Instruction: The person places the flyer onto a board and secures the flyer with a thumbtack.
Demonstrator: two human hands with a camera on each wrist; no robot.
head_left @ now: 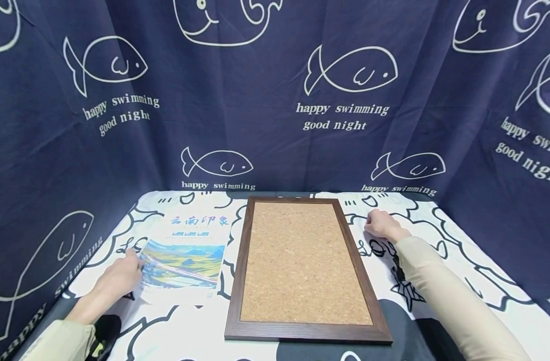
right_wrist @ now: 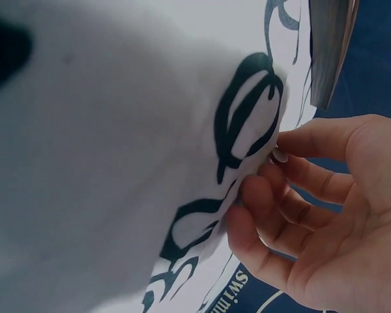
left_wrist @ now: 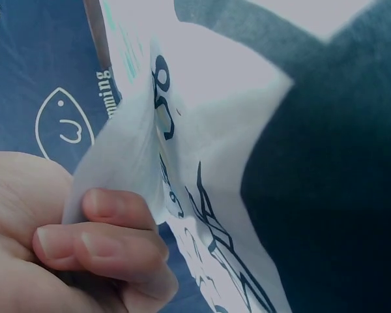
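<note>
At the left in the head view lies a paper poster [head_left: 180, 271] with blue lettering above a landscape picture. My left hand [head_left: 123, 271] grips its left edge; in the left wrist view the paper [left_wrist: 117, 156] bends up between palm and curled fingers [left_wrist: 117, 251]. A cork board [head_left: 304, 260] with a dark brown wooden frame lies flat in the middle. To its right, my right hand [head_left: 383, 225] is low over the tablecloth. The right wrist view shows its thumb and forefinger together at a small shiny whitish piece [right_wrist: 281, 155], too small to identify.
A white cloth with black drawings [head_left: 198, 331] covers the table. Dark blue curtains [head_left: 275, 100] with fish drawings stand behind and on both sides. A dark object [head_left: 101, 341] shows partly beside the left sleeve.
</note>
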